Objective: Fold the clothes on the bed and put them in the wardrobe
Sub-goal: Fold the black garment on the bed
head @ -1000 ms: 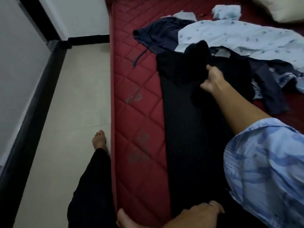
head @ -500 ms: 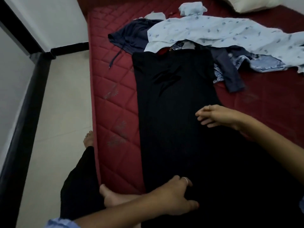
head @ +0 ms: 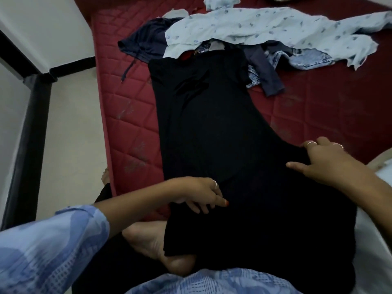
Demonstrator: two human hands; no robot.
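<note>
While black garment [head: 222, 134] lies flat on red mattress [head: 318, 115] | left hand [head: 199, 193] fingers loosely spread, touching its near part | right hand [head: 322, 162] fingers pinch its right edge

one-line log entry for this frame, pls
stage: smoothing, no fold yet | black garment: flat on bed | left hand: rests on it | right hand: at right edge

1. Setting: bedroom in a home.
2. Evidence: red quilted mattress [head: 127, 115] strewn with loose clothes: black garment [head: 212, 128], pale blue printed shirt [head: 265, 26], navy drawstring piece [head: 146, 41].
3. Pale tiled floor [head: 72, 134] beside mattress; white wall [head: 42, 28] with dark skirting.
</note>
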